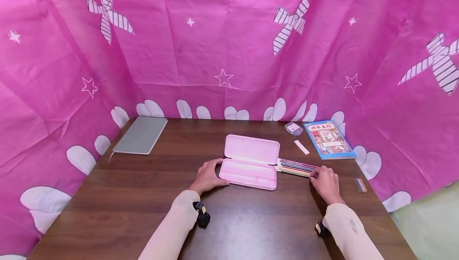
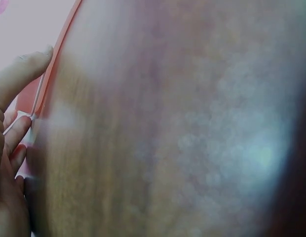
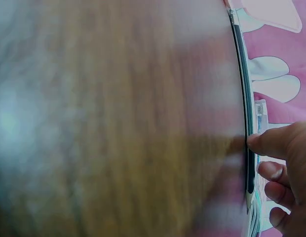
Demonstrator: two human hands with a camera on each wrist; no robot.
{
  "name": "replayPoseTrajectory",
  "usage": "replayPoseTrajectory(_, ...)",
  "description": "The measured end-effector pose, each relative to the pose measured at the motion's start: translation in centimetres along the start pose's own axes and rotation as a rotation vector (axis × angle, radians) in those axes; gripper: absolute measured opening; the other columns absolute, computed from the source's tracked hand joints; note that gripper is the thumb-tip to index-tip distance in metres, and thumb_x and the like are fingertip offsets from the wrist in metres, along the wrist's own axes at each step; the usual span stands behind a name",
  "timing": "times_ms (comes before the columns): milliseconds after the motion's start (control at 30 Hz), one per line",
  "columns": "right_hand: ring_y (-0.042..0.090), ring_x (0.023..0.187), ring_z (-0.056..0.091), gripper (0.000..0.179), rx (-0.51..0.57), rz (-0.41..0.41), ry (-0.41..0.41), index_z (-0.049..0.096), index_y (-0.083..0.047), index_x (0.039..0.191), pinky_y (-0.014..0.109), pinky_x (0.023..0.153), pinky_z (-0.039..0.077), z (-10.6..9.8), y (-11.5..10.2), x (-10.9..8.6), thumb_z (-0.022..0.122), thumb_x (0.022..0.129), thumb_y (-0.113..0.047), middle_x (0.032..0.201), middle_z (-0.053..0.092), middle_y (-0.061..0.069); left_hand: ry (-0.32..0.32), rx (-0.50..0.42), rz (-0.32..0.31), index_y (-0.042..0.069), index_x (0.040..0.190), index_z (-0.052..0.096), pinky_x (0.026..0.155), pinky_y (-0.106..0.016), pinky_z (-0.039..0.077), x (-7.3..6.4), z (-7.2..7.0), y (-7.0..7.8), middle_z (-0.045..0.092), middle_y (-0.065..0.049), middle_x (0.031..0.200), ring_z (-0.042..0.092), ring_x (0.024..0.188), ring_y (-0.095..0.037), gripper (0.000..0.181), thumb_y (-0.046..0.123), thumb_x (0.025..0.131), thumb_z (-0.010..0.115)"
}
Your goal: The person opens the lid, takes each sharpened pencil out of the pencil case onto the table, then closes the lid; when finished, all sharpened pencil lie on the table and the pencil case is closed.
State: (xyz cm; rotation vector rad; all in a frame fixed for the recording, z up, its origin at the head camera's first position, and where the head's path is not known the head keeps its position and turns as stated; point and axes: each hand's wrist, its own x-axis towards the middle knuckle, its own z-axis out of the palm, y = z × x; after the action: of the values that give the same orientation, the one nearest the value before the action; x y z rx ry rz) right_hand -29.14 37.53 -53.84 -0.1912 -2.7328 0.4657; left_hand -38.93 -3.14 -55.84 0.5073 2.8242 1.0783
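A pink pencil case (image 1: 247, 172) lies open on the table, its lid (image 1: 252, 149) tipped back and its compartments bare. My left hand (image 1: 209, 176) grips the left end of the case, thumb at the front edge and fingers toward the back corner. Several coloured pencils (image 1: 295, 168) lie side by side, their left ends against the right end of the case. At their far right ends, my right hand (image 1: 327, 183) pinches them. In the right wrist view the thumb presses on a dark pencil (image 3: 247, 98), with the other fingers curled behind.
A grey notebook (image 1: 141, 135) lies at the back left. At the back right are a small clear-and-white box (image 1: 293, 129), a pale pink stick (image 1: 301, 147) and a blue-edged book (image 1: 330, 139). A small striped block (image 1: 361, 185) sits near the right table edge.
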Motion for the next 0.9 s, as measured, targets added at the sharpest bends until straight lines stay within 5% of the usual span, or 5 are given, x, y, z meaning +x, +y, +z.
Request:
replayPoseTrajectory(233, 0.036, 0.084, 0.055, 0.006, -0.006, 0.009, 0.040, 0.069, -0.007, 0.076, 0.048, 0.072, 0.040, 0.3, -1.0, 0.6, 0.072, 0.075, -0.012, 0.080, 0.062, 0.013, -0.006, -0.013, -0.007, 0.020, 0.135, 0.047, 0.113, -0.051, 0.023, 0.0, -0.1, -0.1, 0.050, -0.003, 0.140, 0.037, 0.133, -0.028, 0.083, 0.053, 0.066, 0.080)
replayPoseTrajectory(367, 0.036, 0.087, 0.055, 0.011, 0.099, 0.020, 0.036, 0.069, -0.003, 0.083, 0.048, 0.077, 0.042, 0.6, -3.0, 1.1, 0.070, 0.078, -0.012, 0.085, 0.063, 0.015, -0.016, -0.044, -0.030, 0.021, 0.133, 0.048, 0.114, -0.053, 0.021, -0.1, -0.1, -0.2, 0.050, -0.002, 0.139, 0.035, 0.134, -0.028, 0.078, 0.054, 0.069, 0.077)
replayPoseTrajectory(600, 0.039, 0.108, 0.059, 0.037, 0.515, 0.111, -0.095, 0.056, 0.007, 0.120, 0.048, 0.095, 0.047, 2.0, -7.8, 2.8, 0.061, 0.091, -0.016, 0.117, 0.061, 0.027, -0.034, -0.071, -0.003, 0.023, 0.133, 0.048, 0.113, -0.054, 0.021, -0.2, -0.6, -0.4, 0.055, 0.002, 0.134, 0.037, 0.133, -0.025, 0.079, 0.050, 0.066, 0.080)
replayPoseTrajectory(733, 0.043, 0.130, 0.043, 0.053, 0.844, 0.225, -0.242, 0.035, 0.008, 0.140, 0.051, 0.108, 0.036, 2.4, -9.9, 3.8, 0.047, 0.100, -0.024, 0.140, 0.042, 0.031, -0.070, -0.050, 0.044, 0.022, 0.140, 0.041, 0.114, -0.054, 0.019, -0.4, -0.8, -0.3, 0.058, 0.004, 0.131, 0.037, 0.132, -0.025, 0.095, 0.048, 0.060, 0.085)
replayPoseTrajectory(900, 0.041, 0.139, 0.029, 0.053, 1.263, 0.375, -0.321, 0.019, 0.006, 0.146, 0.052, 0.114, 0.027, 2.5, -10.8, 4.3, 0.030, 0.104, -0.024, 0.149, 0.026, 0.031, -0.068, -0.034, 0.064, 0.021, 0.149, 0.027, 0.113, -0.056, 0.019, -0.4, -0.9, -0.2, 0.059, 0.002, 0.129, 0.038, 0.132, -0.027, 0.112, 0.046, 0.058, 0.087)
